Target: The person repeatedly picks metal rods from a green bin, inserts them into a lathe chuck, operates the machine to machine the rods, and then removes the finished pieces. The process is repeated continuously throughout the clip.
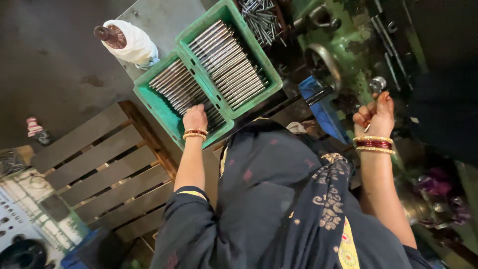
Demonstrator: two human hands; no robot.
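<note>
Seen from above, a person in dark patterned cloth reaches both arms forward. The left hand (194,118), bangles at the wrist, rests fingers-down on a row of slim metal rods (186,92) lying side by side in the nearer green plastic crate (154,107); whether the fingers have closed on one cannot be told. A second green crate (259,52) just beside it holds more rods. These look stiff, smooth and likely slippery — light singly, heavy in bulk — best pinched near the middle. The right hand (376,115) is curled around a small shiny knob (378,83) on a green machine (348,45). The crates sit on a grey metal table (154,22) with a white cloth-wrapped object (130,44); a wooden pallet (107,167) lies on the dark workshop floor.
</note>
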